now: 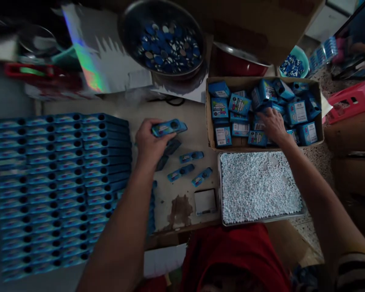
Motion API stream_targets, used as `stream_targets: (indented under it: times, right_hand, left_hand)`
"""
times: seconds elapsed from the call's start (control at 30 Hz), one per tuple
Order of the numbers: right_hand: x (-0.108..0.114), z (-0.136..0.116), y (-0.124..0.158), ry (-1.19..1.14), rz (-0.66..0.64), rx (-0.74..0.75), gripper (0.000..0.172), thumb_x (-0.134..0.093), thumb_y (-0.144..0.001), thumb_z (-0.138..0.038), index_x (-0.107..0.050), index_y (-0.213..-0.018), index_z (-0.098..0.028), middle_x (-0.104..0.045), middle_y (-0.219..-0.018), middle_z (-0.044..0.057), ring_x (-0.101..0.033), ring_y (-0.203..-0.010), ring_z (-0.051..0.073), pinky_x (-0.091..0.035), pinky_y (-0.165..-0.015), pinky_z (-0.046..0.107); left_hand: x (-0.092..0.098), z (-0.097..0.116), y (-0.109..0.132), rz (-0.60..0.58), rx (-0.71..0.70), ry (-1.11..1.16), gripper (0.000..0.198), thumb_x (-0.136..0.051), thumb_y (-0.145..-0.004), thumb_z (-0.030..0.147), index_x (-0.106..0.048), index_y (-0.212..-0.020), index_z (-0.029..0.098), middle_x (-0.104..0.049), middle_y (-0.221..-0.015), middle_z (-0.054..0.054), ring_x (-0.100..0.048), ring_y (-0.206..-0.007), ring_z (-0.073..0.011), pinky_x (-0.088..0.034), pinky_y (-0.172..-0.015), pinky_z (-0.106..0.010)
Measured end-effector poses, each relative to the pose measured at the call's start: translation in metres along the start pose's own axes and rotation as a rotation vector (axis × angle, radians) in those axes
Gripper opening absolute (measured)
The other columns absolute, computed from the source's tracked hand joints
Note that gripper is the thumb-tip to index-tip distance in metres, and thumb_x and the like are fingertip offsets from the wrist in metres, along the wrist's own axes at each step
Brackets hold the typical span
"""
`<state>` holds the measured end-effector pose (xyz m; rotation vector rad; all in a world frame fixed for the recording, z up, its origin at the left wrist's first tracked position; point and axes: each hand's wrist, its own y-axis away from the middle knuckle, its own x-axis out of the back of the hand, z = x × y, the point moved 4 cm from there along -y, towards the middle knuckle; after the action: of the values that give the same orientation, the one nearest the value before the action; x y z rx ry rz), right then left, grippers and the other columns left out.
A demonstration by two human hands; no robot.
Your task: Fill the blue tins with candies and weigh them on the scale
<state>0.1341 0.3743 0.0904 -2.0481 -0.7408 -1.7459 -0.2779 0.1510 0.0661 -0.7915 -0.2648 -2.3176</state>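
- Single head-worn view, above table [197, 121], facing forward, steeply down.
- Near edge: wearer's red garment [228, 251]. Far edge: dark bowl [128, 32].
- Close range; left hand [150, 142], right hand [273, 125] both well inside frame.

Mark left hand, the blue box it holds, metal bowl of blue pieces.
Left hand [149, 141]: head view, back of the hand.
Blue box [164, 128]: head view, printed face.
Metal bowl [130, 35]: head view, bare inner wall.
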Motion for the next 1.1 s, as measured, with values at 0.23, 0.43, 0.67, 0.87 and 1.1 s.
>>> stream_targets:
  times: [0.23, 0.43, 0.67, 0.87, 1.1]
  right_hand:
    - [0.015, -0.01, -0.01, 0.007, -0.094, 0.004, 0.028, -0.077, -0.089, -0.03, -0.079, -0.114, -0.016, -0.078, -0.111, 0.016, -0.067, -0.115, 0.039, -0.046, -0.105, 0.056]
    - [0.08, -0.054, 0.125, -0.726, 0.229, -0.22, 0.037, -0.087, -0.084, -0.046, -0.081, -0.117, -0.031, -0.08, -0.108, 0.004, -0.071, -0.096, 0.027, -0.057, -0.094, 0.047]
    - [-0.046, -0.139, 0.248, -1.837, -0.623, -0.395, 0.071, -0.101, -0.047, -0.065, -0.079, -0.101, -0.025, -0.08, -0.082, 0.001, -0.071, -0.068, 0.021, -0.059, -0.063, 0.033]
    - [-0.112, -0.145, 0.301, -1.727, -0.421, -0.545, 0.067, -0.087, -0.052, -0.085, -0.071, -0.086, -0.029, -0.075, -0.083, 0.002, -0.07, -0.078, 0.026, -0.06, -0.068, 0.039]
    - [-0.14, 0.007, 0.35, -0.733, 0.32, -0.866, 0.049, -0.048, -0.101, -0.057, -0.064, -0.131, -0.021, -0.05, -0.159, 0.022, -0.035, -0.157, 0.039, -0.033, -0.122, 0.069]
  left_hand:
    - [-0.051, -0.029, -0.042, -0.207, 0.094, -0.062, 0.048, -0.1, -0.056, 0.023, -0.07, -0.094, 0.016, -0.065, -0.077, 0.006, -0.067, -0.088, -0.0217, -0.052, -0.113, -0.057]
    - [-0.008, 0.043, 0.079, -0.041, -0.11, 0.121, 0.053, -0.094, -0.069, 0.039, -0.077, -0.117, 0.026, -0.075, -0.123, -0.006, -0.064, -0.129, -0.0354, -0.043, -0.125, -0.06]
    - [-0.083, 0.094, 0.257, -1.101, 0.076, 0.789, 0.096, -0.103, -0.055, 0.059, -0.069, -0.141, 0.035, -0.067, -0.147, -0.016, -0.061, -0.144, -0.039, -0.052, -0.118, -0.056]
    - [-0.105, 0.06, 0.333, -1.117, 0.065, 0.686, 0.06, -0.102, -0.064, 0.046, -0.077, -0.116, 0.03, -0.074, -0.135, -0.016, -0.064, -0.14, -0.0376, -0.048, -0.12, -0.056]
    - [-0.151, -0.011, 0.293, -0.098, 0.288, 0.364, 0.059, -0.087, -0.076, 0.053, -0.064, -0.121, 0.023, -0.072, -0.12, -0.008, -0.07, -0.115, -0.0264, -0.055, -0.106, -0.038]
